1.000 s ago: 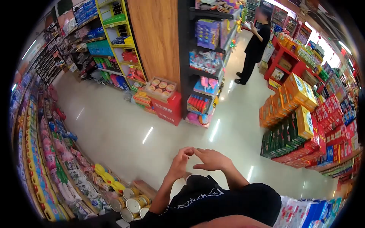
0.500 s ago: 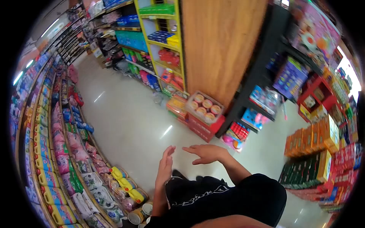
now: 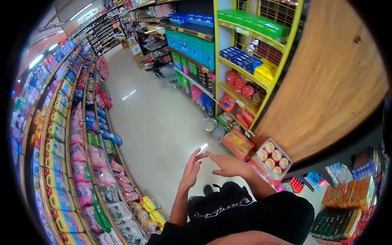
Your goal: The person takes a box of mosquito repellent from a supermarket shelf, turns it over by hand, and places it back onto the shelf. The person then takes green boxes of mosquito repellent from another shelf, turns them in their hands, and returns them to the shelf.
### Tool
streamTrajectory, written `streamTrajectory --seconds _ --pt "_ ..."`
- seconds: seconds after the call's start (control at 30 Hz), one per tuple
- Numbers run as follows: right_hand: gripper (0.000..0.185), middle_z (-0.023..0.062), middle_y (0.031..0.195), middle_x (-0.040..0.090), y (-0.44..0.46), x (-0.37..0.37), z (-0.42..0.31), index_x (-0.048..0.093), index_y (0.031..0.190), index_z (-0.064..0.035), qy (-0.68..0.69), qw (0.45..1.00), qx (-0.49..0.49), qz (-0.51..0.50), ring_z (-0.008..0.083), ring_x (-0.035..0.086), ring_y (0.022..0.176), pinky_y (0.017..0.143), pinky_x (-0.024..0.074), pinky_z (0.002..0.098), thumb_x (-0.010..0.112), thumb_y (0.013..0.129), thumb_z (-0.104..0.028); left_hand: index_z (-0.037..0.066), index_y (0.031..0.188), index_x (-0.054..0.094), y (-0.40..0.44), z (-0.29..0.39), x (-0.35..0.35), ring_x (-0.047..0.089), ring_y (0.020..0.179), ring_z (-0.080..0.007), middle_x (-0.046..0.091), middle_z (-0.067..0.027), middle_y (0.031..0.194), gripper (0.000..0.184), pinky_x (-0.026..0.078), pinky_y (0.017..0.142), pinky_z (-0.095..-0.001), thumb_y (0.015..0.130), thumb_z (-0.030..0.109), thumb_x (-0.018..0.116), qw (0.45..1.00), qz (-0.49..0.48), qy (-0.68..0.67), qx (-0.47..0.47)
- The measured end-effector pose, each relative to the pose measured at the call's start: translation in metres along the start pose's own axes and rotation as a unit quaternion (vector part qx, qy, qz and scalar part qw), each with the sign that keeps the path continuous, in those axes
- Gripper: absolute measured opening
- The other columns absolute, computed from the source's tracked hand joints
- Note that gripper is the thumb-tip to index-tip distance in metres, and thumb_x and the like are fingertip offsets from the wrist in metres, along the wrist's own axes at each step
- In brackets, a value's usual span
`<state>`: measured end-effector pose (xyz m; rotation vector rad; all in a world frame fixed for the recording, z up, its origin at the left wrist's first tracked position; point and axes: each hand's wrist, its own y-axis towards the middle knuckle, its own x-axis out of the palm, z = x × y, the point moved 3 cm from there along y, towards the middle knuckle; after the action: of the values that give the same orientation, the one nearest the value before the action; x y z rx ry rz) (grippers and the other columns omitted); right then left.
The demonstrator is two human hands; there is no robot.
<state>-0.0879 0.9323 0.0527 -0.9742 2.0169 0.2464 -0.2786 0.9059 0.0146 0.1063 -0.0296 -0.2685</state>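
Note:
My left hand (image 3: 190, 169) is held in front of my body, fingers stretched forward and slightly bent, with nothing in it. Facing it from the right, my right hand (image 3: 230, 165) is also without anything, its fingers extended and thumb apart. The fingertips of both hands come close together; whether they touch I cannot tell. Beneath them is my black shirt (image 3: 228, 204) with white lettering. Nearest to the right hand is an open box of round pink-lidded tubs (image 3: 272, 157), beside an orange carton (image 3: 238, 143) on the floor.
Long shelves of yellow-capped bottles (image 3: 58, 183) and pink bags (image 3: 85, 192) line the left. A yellow wire rack (image 3: 281, 49) and a wooden panel (image 3: 330, 77) stand at right. Stacked orange boxes (image 3: 343, 192) are at the lower right. Pale floor (image 3: 139, 122) runs between.
The view has turned left, so the yellow rack and wooden panel now sit further right. My hands stay raised and empty, their fingertips closer together.

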Motion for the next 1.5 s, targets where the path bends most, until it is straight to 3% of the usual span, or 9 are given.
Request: streamTrajectory --seconds 0.2,0.37,0.57,0.67,0.77,0.93,1.07,1.3,1.5 --pt "0.091 0.0301 0.137 0.054 0.123 -0.064 0.064 0.021 0.157 -0.0009 0.003 0.999 -0.036 0.011 0.0422 0.056 0.122 0.104 0.0446 0.0451 0.069 0.088 -0.035 0.005 0.156 0.031 0.126 -0.003 -0.069 0.031 0.149 -0.0331 0.03 -0.0184 0.162 0.069 0.036 0.113 -0.0463 0.102 0.043 0.05 0.993 -0.001 0.116 0.027" --pt "0.093 0.0322 0.154 0.035 0.225 -0.134 0.132 0.023 0.155 0.006 0.059 0.997 0.05 -0.022 0.0411 0.04 0.142 0.118 0.0312 0.0405 0.067 0.092 -0.047 0.002 0.152 0.038 0.256 -0.031 -0.119 0.046 0.137 -0.0327 0.042 -0.0162 0.154 0.067 0.036 0.112 -0.0445 0.105 0.05 0.04 0.991 -0.103 0.075 -0.034" --pt "0.092 0.0334 0.152 0.037 0.359 -0.237 0.219 0.021 0.155 0.0062 0.027 0.989 0.021 0.147 0.0421 0.04 0.141 0.116 0.0334 0.0411 0.068 0.092 -0.042 -0.002 0.147 0.041 0.427 -0.044 -0.182 0.051 0.131 -0.0325 0.049 -0.0213 0.147 0.058 0.036 0.113 -0.0422 0.109 0.042 0.035 0.959 -0.157 0.226 -0.075" --pt "0.087 0.0324 0.149 0.04 0.411 -0.314 0.233 0.025 0.152 0.0062 0.038 0.96 0.0 0.277 0.0441 0.043 0.138 0.114 0.0362 0.0444 0.072 0.089 -0.03 -0.002 0.147 0.041 0.518 -0.037 -0.218 0.05 0.131 -0.0306 0.051 -0.0209 0.144 0.052 0.037 0.112 -0.0399 0.109 0.033 0.037 0.956 -0.13 0.262 -0.023" --pt "0.082 0.0319 0.148 0.042 0.449 -0.383 0.24 0.028 0.151 0.0064 0.016 0.917 0.035 0.397 0.0448 0.043 0.137 0.114 0.036 0.0445 0.071 0.089 -0.027 -0.003 0.145 0.041 0.612 -0.014 -0.242 0.046 0.136 -0.035 0.049 -0.0249 0.144 0.052 0.036 0.113 -0.0407 0.106 0.03 0.046 0.963 -0.097 0.251 -0.007" --pt "0.078 0.0314 0.147 0.043 0.502 -0.49 0.27 0.031 0.15 0.0061 -0.008 0.838 0.09 0.538 0.045 0.042 0.138 0.115 0.0359 0.0447 0.07 0.09 -0.026 -0.004 0.142 0.045 0.775 0.025 -0.257 0.054 0.127 -0.0338 0.053 -0.0251 0.139 0.051 0.042 0.106 -0.0396 0.102 0.026 0.054 0.959 -0.105 0.238 0.115" --pt "0.079 0.0357 0.146 0.04 0.546 -0.562 0.309 0.029 0.15 0.0046 -0.068 0.8 0.224 0.553 0.0491 0.046 0.132 0.109 0.0428 0.0497 0.068 0.091 -0.03 -0.005 0.14 0.046 0.907 0.056 -0.253 0.054 0.124 -0.0377 0.054 -0.0266 0.134 0.054 0.042 0.106 -0.042 0.099 0.027 0.059 0.91 -0.12 0.27 0.29" --pt "0.082 0.0367 0.15 0.035 0.616 -0.668 0.364 0.024 0.157 -0.0066 -0.083 0.719 0.438 0.533 0.0514 0.048 0.13 0.108 0.044 0.0498 0.067 0.091 -0.029 -0.002 0.148 0.039 1.101 0.086 -0.22 0.048 0.127 -0.0493 0.045 -0.0335 0.14 0.068 0.042 0.107 -0.0483 0.094 0.031 0.065 0.885 -0.128 0.313 0.321" --pt "0.075 0.0336 0.146 0.041 0.64 -0.689 0.39 0.032 0.151 -0.004 -0.064 0.694 0.464 0.547 0.0487 0.051 0.128 0.106 0.0454 0.0504 0.069 0.089 -0.025 0.007 0.146 0.042 1.155 0.082 -0.209 0.051 0.121 -0.0515 0.046 -0.0333 0.134 0.066 0.046 0.101 -0.0506 0.09 0.029 0.07 0.853 -0.17 0.351 0.345"
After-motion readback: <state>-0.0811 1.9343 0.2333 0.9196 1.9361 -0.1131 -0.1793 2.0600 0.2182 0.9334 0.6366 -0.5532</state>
